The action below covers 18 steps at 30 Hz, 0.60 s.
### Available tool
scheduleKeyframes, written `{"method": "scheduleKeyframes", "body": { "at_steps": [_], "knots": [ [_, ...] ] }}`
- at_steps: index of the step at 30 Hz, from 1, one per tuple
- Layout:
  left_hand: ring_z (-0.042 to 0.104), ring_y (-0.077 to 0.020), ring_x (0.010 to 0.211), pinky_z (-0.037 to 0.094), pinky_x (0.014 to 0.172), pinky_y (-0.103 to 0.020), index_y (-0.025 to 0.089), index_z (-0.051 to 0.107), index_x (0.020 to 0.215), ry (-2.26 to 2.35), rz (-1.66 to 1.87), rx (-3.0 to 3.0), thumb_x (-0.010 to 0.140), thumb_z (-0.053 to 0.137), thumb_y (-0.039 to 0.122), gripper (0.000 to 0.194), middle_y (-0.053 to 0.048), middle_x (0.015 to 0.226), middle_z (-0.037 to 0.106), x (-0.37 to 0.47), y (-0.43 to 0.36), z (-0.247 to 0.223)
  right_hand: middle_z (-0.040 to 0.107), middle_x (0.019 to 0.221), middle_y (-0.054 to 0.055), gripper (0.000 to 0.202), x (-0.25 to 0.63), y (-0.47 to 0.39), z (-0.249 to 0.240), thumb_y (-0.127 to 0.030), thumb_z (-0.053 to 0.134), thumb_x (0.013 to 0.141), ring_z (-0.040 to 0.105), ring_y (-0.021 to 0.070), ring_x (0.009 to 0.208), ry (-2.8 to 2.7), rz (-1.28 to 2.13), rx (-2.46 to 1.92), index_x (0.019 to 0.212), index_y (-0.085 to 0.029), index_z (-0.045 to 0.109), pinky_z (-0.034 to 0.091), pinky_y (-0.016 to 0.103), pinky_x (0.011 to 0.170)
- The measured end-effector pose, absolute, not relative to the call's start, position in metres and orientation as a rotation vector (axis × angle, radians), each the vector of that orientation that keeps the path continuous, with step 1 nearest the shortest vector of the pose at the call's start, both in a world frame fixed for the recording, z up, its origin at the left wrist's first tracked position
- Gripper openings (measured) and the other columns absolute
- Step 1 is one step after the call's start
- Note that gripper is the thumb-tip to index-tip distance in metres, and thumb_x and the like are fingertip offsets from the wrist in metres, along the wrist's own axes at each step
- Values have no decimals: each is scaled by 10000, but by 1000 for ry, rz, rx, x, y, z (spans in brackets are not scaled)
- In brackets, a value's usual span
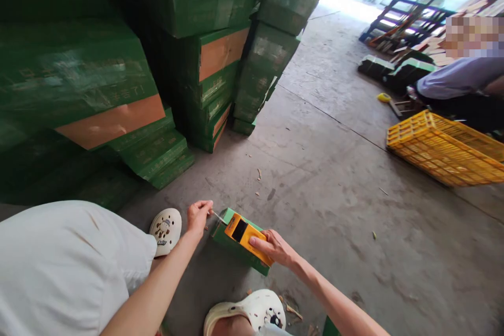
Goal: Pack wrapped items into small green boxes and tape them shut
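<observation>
My right hand grips a yellow handheld device with a dark window, thumb on top and fingers round its far side. Beneath the device lies a small green box on the floor, partly covered by it. My left hand is closed in a pinch on a thin pale strip, which runs from the fingertips to the device's upper end. Whether the strip joins the device or the box is too small to tell.
Stacked green cartons with orange bands rise on the left. A yellow plastic crate stands on the right, near a crouching person. A dark pallet is behind. My white clogs flank the small box; debris dots the concrete floor.
</observation>
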State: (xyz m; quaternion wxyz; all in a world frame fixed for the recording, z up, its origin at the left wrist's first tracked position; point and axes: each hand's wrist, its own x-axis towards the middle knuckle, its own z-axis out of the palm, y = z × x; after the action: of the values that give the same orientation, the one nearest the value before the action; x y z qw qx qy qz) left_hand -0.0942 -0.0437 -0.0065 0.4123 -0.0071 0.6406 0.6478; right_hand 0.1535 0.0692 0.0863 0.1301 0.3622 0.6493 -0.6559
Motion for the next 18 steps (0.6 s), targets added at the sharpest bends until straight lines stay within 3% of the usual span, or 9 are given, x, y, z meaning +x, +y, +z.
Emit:
{"method": "scheduleKeyframes", "body": {
  "at_steps": [9,14,18],
  "knots": [
    [594,-112,541,499,580,-240,150,718,727,1684,1684,-30,554,877,590,499,5,612,650,-107,-62,-23,596,691,28,684,158,68,83,-815,647,774,475,124,575,1887,-1854,1033,856,-136,681,341,230,495],
    [585,-117,546,495,583,-247,154,714,748,1713,1683,-74,538,860,633,543,10,601,636,-103,-63,-39,456,587,-12,648,147,68,83,-805,646,773,374,101,543,2068,-1626,1115,660,-173,550,239,228,459],
    [574,-116,543,488,590,-249,156,713,747,1734,1663,-91,538,847,649,553,12,590,629,-101,-64,-54,384,563,-24,662,137,68,84,-811,604,792,316,92,531,2147,-1472,1118,608,-192,462,196,239,459]
  ]
}}
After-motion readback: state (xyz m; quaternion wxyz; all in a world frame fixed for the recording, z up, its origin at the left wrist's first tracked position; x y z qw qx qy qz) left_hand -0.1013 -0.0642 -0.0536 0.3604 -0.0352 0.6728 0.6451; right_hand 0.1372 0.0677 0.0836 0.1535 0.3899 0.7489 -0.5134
